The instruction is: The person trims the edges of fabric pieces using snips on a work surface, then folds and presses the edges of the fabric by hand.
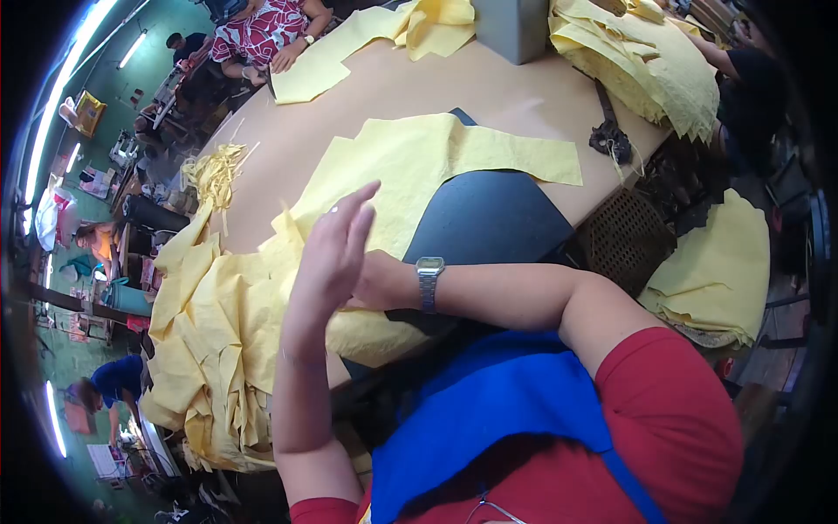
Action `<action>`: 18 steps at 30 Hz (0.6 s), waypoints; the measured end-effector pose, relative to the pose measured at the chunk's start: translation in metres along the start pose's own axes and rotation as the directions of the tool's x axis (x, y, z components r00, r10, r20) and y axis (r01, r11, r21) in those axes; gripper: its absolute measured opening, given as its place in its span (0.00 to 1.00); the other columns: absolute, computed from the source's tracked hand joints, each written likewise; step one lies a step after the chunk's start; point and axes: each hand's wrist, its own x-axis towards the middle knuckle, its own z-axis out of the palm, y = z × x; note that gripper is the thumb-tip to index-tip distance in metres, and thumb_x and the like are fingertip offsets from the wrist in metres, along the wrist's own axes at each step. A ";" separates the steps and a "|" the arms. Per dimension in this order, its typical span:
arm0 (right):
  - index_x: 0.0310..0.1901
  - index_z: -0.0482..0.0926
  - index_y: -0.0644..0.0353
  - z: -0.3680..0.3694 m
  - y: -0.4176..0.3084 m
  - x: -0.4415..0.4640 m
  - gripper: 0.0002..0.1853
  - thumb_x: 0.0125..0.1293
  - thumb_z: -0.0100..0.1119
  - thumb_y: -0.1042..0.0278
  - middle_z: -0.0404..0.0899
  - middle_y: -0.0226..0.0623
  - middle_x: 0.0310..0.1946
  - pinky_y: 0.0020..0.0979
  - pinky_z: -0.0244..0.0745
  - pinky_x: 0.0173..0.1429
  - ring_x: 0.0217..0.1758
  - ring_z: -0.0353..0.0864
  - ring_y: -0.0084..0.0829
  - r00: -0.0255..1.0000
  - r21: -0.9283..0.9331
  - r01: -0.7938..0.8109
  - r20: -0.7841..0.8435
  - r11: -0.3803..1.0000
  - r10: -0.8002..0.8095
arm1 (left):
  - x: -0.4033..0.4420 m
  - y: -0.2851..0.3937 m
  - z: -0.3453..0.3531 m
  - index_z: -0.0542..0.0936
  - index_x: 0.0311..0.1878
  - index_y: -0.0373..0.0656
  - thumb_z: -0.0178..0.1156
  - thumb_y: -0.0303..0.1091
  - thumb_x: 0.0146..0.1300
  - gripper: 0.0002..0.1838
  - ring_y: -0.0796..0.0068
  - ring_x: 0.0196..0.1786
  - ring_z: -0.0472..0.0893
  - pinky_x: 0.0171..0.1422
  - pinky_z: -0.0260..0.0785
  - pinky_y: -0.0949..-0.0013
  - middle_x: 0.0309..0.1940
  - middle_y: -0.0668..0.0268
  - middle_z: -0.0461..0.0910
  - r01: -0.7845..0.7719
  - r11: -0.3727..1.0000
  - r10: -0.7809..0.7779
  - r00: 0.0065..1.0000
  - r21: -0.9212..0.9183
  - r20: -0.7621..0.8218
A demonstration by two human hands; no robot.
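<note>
My left hand (336, 249) is raised over the table, fingers stretched out and holding nothing visible; a ring shows on one finger. Just behind it, my right hand (382, 278), with a metal watch (429, 281) on the wrist, reaches across low over the cloth. Its fingers are hidden behind my left hand. A cut piece of yellow cloth (393, 166) with angular edges lies partly on a dark flat board (489, 218). Left of my hands, a heap of yellow cloth pieces (205, 341) hangs over the table edge.
The tan table (515, 105) carries yellow scraps (218, 175), a grey box (511, 31) and a yellow cloth stack (633, 65). Across it, a person's hand (286, 58) is at another yellow piece (314, 74). More folded cloth (716, 271) lies at right beside a brown perforated surface (624, 234).
</note>
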 end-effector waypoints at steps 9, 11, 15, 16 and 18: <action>0.49 0.77 0.57 -0.158 0.025 -0.069 0.19 0.75 0.47 0.49 0.73 0.31 0.25 0.28 0.71 0.26 0.21 0.72 0.25 0.674 0.337 -0.698 0.012 0.632 0.738 | 0.035 -0.065 0.081 0.83 0.50 0.49 0.61 0.41 0.66 0.13 0.62 0.46 0.81 0.51 0.74 0.63 0.44 0.62 0.82 0.022 0.979 -0.024 1.000 0.203 0.008; 0.50 0.74 0.56 -0.176 0.024 -0.073 0.19 0.77 0.43 0.49 0.65 0.23 0.23 0.18 0.59 0.21 0.18 0.58 0.14 0.492 0.605 -0.732 0.153 0.312 0.857 | 0.034 -0.070 0.102 0.85 0.43 0.49 0.65 0.40 0.62 0.09 0.60 0.43 0.81 0.48 0.74 0.61 0.38 0.63 0.82 -0.114 0.944 0.160 0.979 0.310 -0.126; 0.52 0.72 0.54 -0.188 0.039 -0.086 0.19 0.77 0.43 0.46 0.63 0.20 0.23 0.17 0.54 0.20 0.20 0.56 0.14 0.402 0.766 -0.643 0.337 0.000 0.852 | 0.031 -0.078 0.113 0.87 0.36 0.47 0.67 0.37 0.60 0.06 0.65 0.41 0.82 0.45 0.74 0.64 0.34 0.66 0.82 -0.064 0.987 0.102 0.960 0.149 -0.262; 0.52 0.72 0.54 -0.189 0.043 -0.087 0.19 0.77 0.43 0.47 0.62 0.20 0.22 0.16 0.52 0.20 0.20 0.56 0.13 0.396 0.769 -0.636 0.392 -0.059 0.830 | 0.030 -0.080 0.113 0.87 0.37 0.46 0.67 0.36 0.61 0.06 0.65 0.40 0.82 0.44 0.73 0.65 0.34 0.66 0.81 -0.038 0.995 0.063 0.956 0.092 -0.287; 0.52 0.72 0.54 -0.188 0.047 -0.080 0.18 0.77 0.43 0.47 0.61 0.19 0.22 0.15 0.50 0.18 0.19 0.55 0.12 0.391 0.764 -0.625 0.483 -0.159 0.784 | 0.028 -0.080 0.110 0.87 0.40 0.45 0.66 0.36 0.62 0.07 0.68 0.37 0.82 0.41 0.73 0.68 0.34 0.65 0.82 -0.010 1.000 0.008 0.950 -0.004 -0.311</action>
